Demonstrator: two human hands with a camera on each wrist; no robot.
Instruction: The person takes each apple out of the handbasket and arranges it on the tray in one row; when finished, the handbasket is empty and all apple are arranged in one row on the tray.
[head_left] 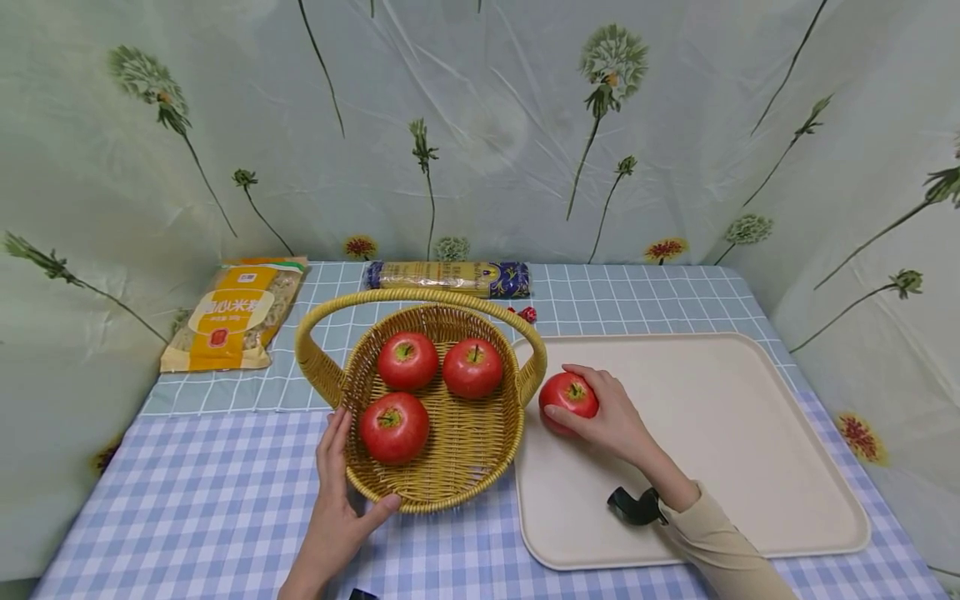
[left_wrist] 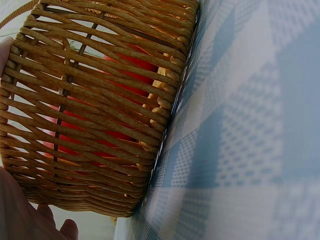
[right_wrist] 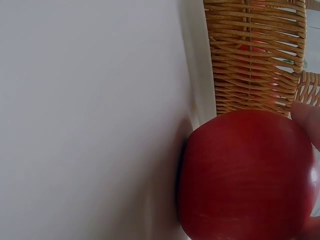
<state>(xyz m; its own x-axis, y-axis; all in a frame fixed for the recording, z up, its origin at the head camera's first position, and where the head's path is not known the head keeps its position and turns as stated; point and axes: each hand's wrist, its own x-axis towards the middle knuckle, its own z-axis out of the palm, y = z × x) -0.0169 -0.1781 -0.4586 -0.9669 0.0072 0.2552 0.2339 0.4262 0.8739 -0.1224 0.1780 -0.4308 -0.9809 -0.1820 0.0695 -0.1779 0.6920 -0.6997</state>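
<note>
A yellow wicker basket point(head_left: 465, 450) with a tall handle holds three red apples, one of them at the front left point(head_left: 394, 428). My left hand point(head_left: 337, 500) rests against the basket's left front side, thumb and fingers spread along its rim; the left wrist view shows the woven wall point(left_wrist: 95, 110) close up. On the left end of a cream tray point(head_left: 697, 433), my right hand point(head_left: 607, 417) grips a fourth red apple point(head_left: 564, 393) between thumb and fingers. That apple point(right_wrist: 245, 175) fills much of the right wrist view, sitting on the tray or just above it.
A yellow food bag point(head_left: 234, 315) lies at the back left. Behind the basket are a long blue and gold packet point(head_left: 450, 278) and a small red item point(head_left: 527, 314). Checked cloths cover the table, and a flower-printed curtain point(head_left: 495, 125) hangs along the back and sides.
</note>
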